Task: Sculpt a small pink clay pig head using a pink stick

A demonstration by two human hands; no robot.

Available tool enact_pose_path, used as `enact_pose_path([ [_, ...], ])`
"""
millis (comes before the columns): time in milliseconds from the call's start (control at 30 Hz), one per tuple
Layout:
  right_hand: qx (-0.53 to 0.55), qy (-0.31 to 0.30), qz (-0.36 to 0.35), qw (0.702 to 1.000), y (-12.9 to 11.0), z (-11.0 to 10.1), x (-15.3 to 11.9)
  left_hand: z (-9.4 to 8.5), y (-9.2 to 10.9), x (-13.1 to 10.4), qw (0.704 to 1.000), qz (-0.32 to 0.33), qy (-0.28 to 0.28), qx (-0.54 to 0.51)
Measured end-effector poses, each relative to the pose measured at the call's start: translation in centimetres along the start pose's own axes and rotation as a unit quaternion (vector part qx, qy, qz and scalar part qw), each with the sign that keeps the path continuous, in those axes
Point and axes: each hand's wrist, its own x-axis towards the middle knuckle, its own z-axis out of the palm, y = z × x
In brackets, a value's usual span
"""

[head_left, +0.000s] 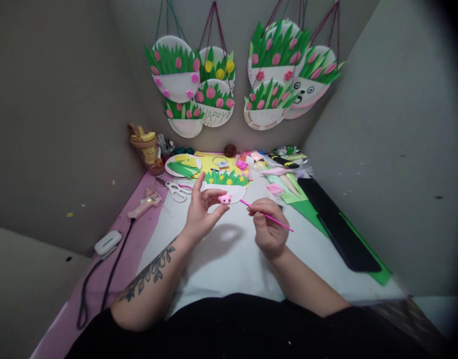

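Our left hand (pixel 201 212) pinches a small pink flower (pixel 225 199) above the tabletop (pixel 229 259); our right hand (pixel 268 224) grips a thin pink stick (pixel 266 216). Behind them lie scissors (pixel 176 191), a glue gun (pixel 144 204) and a paper plate (pixel 226 185) partly hidden by our fingers. One hanging plate (pixel 214 115) reads "HAPPY", its lower edge too dim to read.

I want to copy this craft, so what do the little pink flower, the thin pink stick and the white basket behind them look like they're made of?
The pink flower in the left hand looks like matte soft foam or paper. The pink stick in the right hand looks like smooth plastic; too thin to be sure. The white basket looks like a cut paper plate, with a matte, curved rim.
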Motion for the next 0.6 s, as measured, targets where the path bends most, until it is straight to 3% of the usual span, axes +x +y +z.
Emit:
enact_pose_path([
  [267, 0.011, 0.047, 0.044, 0.998, 1.2, 0.3, 0.0, -0.4, -0.5, 0.1, 1.000, -0.006, 0.023, 0.008],
  [600, -0.006, 0.042, 0.044, 0.998, 1.3, 0.2, -0.2, 0.0, -0.2, 0.1, 1.000, 0.005, 0.011, 0.004],
])
